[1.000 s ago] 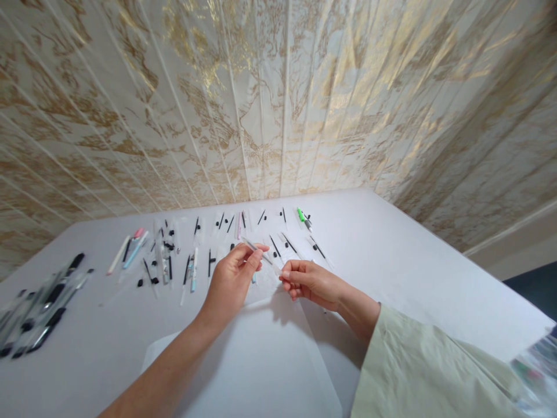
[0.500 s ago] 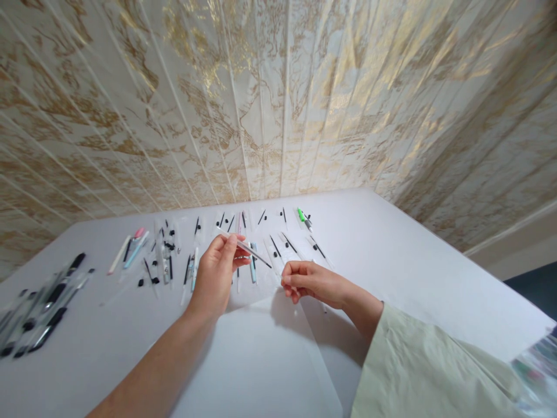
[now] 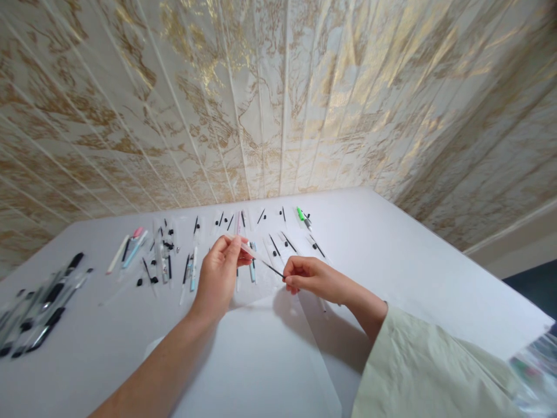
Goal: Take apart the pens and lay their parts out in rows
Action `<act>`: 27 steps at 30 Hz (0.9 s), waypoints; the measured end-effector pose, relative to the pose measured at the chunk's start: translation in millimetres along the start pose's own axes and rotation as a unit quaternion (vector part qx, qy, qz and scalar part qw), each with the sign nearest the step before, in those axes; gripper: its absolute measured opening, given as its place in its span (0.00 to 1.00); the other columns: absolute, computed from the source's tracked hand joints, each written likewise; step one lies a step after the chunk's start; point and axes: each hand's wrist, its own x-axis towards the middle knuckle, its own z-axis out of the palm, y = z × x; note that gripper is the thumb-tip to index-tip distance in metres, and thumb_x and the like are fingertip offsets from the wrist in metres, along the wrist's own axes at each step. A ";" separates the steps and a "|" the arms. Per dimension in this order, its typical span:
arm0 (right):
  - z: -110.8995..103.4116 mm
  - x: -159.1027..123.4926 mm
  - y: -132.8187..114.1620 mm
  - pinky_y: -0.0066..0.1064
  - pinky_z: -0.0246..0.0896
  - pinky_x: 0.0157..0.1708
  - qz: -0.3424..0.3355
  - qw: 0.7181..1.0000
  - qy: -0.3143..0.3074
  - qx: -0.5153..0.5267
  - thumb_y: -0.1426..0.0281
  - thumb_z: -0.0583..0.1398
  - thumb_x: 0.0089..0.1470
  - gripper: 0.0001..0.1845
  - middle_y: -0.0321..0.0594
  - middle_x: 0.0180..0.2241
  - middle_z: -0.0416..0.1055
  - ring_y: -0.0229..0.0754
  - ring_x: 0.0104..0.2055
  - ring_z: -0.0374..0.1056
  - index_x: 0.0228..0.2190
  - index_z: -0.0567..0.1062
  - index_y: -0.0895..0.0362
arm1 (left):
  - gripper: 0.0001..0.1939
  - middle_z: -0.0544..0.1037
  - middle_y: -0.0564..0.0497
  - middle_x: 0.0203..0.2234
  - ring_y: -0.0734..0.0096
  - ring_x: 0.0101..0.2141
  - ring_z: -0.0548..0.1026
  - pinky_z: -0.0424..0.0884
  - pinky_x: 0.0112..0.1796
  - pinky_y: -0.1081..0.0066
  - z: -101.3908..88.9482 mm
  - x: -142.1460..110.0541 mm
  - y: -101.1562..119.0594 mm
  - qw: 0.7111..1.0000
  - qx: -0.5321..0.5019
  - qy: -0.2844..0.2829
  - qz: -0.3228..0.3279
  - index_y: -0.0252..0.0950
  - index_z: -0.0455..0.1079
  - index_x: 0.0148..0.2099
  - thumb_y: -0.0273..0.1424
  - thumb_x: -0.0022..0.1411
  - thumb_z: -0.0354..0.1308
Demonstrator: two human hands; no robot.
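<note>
My left hand [image 3: 223, 264] pinches a pale, see-through pen barrel [image 3: 249, 249] between thumb and fingers, tilted down to the right. From the barrel's lower end sticks out a thin dark pen refill [image 3: 273, 270]. The thumb and fingers of my right hand [image 3: 304, 276] are closed on the dark end of this refill. Both hands are above the table, over the far edge of a white sheet [image 3: 256, 354]. Just beyond them lie a light blue pen [image 3: 253, 264] and loose black refills with small black caps [image 3: 274, 253], the nearest parts partly hidden by my left hand.
Rows of taken-apart pens cover the far part of the white table [image 3: 404, 278]. A green pen [image 3: 300, 214] lies at the back. Several black-and-clear pens [image 3: 54, 296] are bundled at the left. A clear plastic bag [image 3: 537, 371] shows at the right edge.
My left hand first moved left with the barrel, away from my right hand. Now my right fingers have closed on the dark refill, and more of it shows outside the barrel.
</note>
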 end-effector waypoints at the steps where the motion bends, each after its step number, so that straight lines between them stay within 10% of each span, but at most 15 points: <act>1: -4.8 -2.4 -3.2 0.27 0.57 0.30 -0.005 0.997 0.022 -0.070 0.69 0.58 0.51 0.05 0.34 0.26 0.67 0.35 0.28 0.62 0.27 0.68 0.58 | 0.15 0.73 0.54 0.30 0.77 0.29 0.71 0.70 0.33 0.74 -1.5 1.7 1.3 1.000 -0.009 0.021 0.011 0.36 0.68 0.34 0.44 0.60 0.55; 7: -24.3 -18.5 -17.7 0.27 0.49 0.26 0.071 0.914 0.145 -0.373 0.73 0.54 0.50 0.03 0.34 0.26 0.67 0.36 0.27 0.59 0.28 0.67 0.55 | 0.16 0.73 0.53 0.28 0.76 0.28 0.71 0.69 0.33 0.74 -2.6 3.0 1.0 1.000 0.005 0.026 -0.003 0.35 0.69 0.34 0.45 0.58 0.56; 16: 2.1 -21.5 -8.8 0.29 0.43 0.23 0.156 0.833 0.056 -0.528 0.75 0.53 0.50 0.17 0.39 0.30 0.73 0.41 0.28 0.66 0.44 0.62 0.53 | 0.17 0.71 0.53 0.25 0.73 0.28 0.70 0.69 0.36 0.69 5.7 -8.4 -7.3 0.991 0.086 -0.079 -0.068 0.35 0.70 0.35 0.45 0.59 0.54; 27: -1.7 -16.1 -4.4 0.28 0.43 0.24 0.168 0.832 0.041 -0.528 0.73 0.54 0.50 0.13 0.38 0.32 0.74 0.41 0.29 0.68 0.40 0.65 0.52 | 0.16 0.70 0.54 0.23 0.72 0.27 0.71 0.68 0.33 0.71 17.2 -19.3 -14.5 0.967 0.132 -0.175 -0.130 0.36 0.69 0.33 0.44 0.58 0.54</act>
